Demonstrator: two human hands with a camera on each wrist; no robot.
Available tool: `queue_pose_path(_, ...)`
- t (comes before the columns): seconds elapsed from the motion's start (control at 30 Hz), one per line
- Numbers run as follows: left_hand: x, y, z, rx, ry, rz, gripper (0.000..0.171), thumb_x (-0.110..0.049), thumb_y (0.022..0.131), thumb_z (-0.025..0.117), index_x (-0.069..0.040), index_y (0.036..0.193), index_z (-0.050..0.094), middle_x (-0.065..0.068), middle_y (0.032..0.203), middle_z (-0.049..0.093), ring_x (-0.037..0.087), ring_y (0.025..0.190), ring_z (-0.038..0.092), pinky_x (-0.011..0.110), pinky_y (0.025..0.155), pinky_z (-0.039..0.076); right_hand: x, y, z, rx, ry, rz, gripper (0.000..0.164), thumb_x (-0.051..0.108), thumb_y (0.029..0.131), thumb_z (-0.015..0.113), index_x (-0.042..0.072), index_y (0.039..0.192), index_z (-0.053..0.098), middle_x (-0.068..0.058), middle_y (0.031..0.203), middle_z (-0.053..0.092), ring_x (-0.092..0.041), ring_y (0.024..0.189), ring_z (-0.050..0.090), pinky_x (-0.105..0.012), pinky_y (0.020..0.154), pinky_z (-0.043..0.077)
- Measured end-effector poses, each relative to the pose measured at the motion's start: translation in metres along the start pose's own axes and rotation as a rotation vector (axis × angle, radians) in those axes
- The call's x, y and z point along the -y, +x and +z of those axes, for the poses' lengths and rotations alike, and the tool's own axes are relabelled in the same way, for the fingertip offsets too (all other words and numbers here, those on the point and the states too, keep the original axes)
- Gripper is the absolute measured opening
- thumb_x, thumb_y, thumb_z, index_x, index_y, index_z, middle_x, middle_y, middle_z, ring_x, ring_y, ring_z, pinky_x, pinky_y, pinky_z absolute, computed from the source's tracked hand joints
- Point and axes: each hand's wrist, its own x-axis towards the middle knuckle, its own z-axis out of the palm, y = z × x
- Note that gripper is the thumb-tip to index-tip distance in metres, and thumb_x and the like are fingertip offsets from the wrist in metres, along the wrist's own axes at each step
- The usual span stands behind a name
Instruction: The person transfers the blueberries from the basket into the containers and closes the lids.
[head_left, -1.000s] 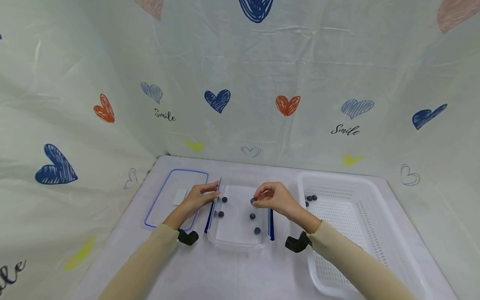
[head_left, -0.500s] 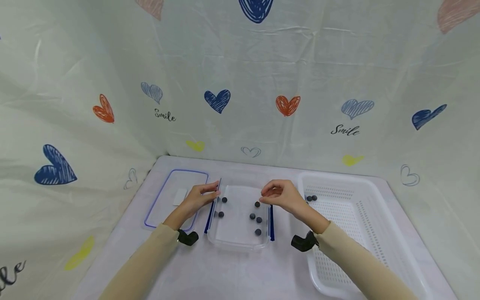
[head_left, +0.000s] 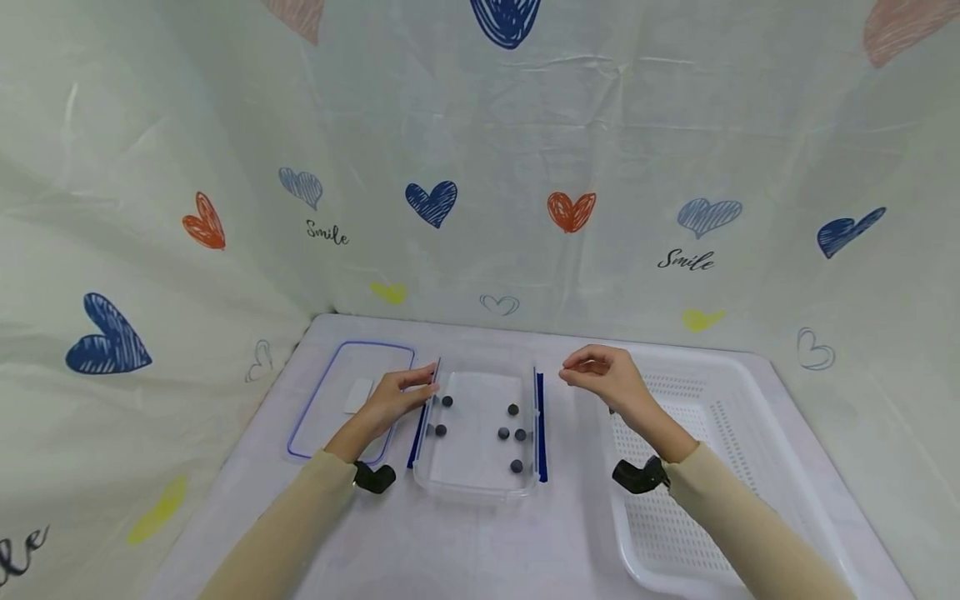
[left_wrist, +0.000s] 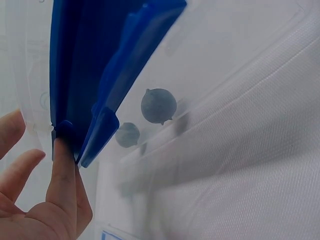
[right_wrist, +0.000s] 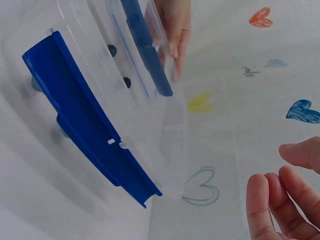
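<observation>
A clear plastic box [head_left: 480,492] with blue side latches stands mid-table in the head view. Several small dark grey balls [head_left: 503,433] lie inside, two of them near its left wall. My left hand [head_left: 393,398] rests fingertips against that left wall. In the left wrist view one finger reaches up under the blue latch [left_wrist: 112,65], while two others stand apart from it; little bumps show on the nearby ball [left_wrist: 159,106]. My right hand [head_left: 607,379] hovers between the box and the white basket [head_left: 787,467], fingers loosely bent and nothing in them.
Left of the box lies a clear lid [head_left: 337,367] with a blue rim, a white paper slip [head_left: 359,395] on it. The perforated basket fills the table's right side. A heart-printed sheet [head_left: 495,125] hangs behind the table.
My right hand let go of a ball inside the box, then moved up and right toward the basket, fingers unoccupied. The left hand stayed at the left wall.
</observation>
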Motion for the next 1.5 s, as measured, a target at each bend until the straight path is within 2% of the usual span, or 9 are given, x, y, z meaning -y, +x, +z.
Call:
queue_pose_path(0.27, 0.003, 0.001, 0.001, -0.011, -0.004, -0.015, 0.056, -0.020, 0.096, 0.070, -0.009, 0.147, 0.050, 0.021, 0.144, 0.049, 0.031, 0.132, 0.048, 0.038, 0.104, 0.046, -0.011, -0.008, -0.020, -0.060, -0.015, -0.018, 0.024, 0.012, 0.090, 0.076, -0.007, 0.104, 0.070, -0.011, 0.096, 0.073, -0.018, 0.085, 0.070, -0.029, 0.080, 0.059)
queue_pose_path(0.43, -0.001, -0.001, 0.001, -0.009, 0.007, -0.001, 0.055, -0.017, 0.097, 0.069, -0.006, 0.146, 0.049, 0.024, 0.143, 0.049, 0.032, 0.130, 0.049, 0.040, 0.104, 0.047, -0.020, -0.012, -0.033, -0.086, -0.011, 0.002, 0.028, 0.012, 0.090, 0.076, -0.009, 0.107, 0.069, -0.009, 0.097, 0.073, -0.015, 0.086, 0.069, -0.036, 0.084, 0.059)
queue_pose_path(0.53, -0.001, -0.001, 0.001, -0.007, 0.012, 0.005, 0.055, -0.018, 0.096, 0.069, -0.006, 0.146, 0.049, 0.024, 0.143, 0.049, 0.032, 0.130, 0.049, 0.040, 0.104, 0.047, -0.027, -0.014, -0.039, -0.100, -0.015, 0.017, 0.029, 0.013, 0.090, 0.076, -0.009, 0.108, 0.069, -0.006, 0.097, 0.073, -0.011, 0.086, 0.069, -0.034, 0.083, 0.059)
queue_pose_path(0.7, 0.004, 0.001, 0.000, -0.019, 0.006, -0.006, 0.056, -0.020, 0.095, 0.071, -0.010, 0.146, 0.051, 0.020, 0.141, 0.051, 0.029, 0.128, 0.051, 0.037, 0.103, 0.047, -0.036, -0.017, -0.046, -0.121, -0.046, 0.040, 0.029, 0.013, 0.091, 0.075, -0.009, 0.109, 0.068, -0.005, 0.097, 0.073, -0.007, 0.087, 0.067, -0.022, 0.078, 0.055)
queue_pose_path(1.0, 0.003, 0.002, 0.000, -0.016, -0.008, -0.010, 0.056, -0.019, 0.096, 0.069, -0.008, 0.147, 0.049, 0.023, 0.143, 0.048, 0.031, 0.130, 0.049, 0.039, 0.105, 0.046, -0.055, -0.019, -0.054, -0.177, -0.080, 0.084, 0.029, 0.011, 0.090, 0.075, -0.011, 0.107, 0.068, -0.010, 0.098, 0.073, -0.003, 0.085, 0.065, -0.020, 0.076, 0.052)
queue_pose_path(1.23, 0.003, 0.003, 0.000, -0.009, -0.027, -0.020, 0.056, -0.018, 0.097, 0.069, -0.008, 0.148, 0.047, 0.023, 0.144, 0.046, 0.032, 0.131, 0.048, 0.039, 0.105, 0.046, -0.078, -0.017, -0.056, -0.189, -0.150, 0.119, 0.027, 0.011, 0.089, 0.076, -0.009, 0.106, 0.069, -0.016, 0.100, 0.072, -0.005, 0.083, 0.065, -0.020, 0.075, 0.052)
queue_pose_path(1.5, 0.001, 0.001, 0.000, -0.018, -0.020, -0.028, 0.056, -0.020, 0.095, 0.071, -0.009, 0.146, 0.051, 0.021, 0.142, 0.050, 0.031, 0.130, 0.050, 0.039, 0.105, 0.046, -0.099, -0.016, -0.053, -0.202, -0.218, 0.176, 0.024, 0.010, 0.087, 0.078, -0.008, 0.102, 0.071, -0.013, 0.097, 0.072, -0.007, 0.081, 0.063, -0.020, 0.071, 0.052)
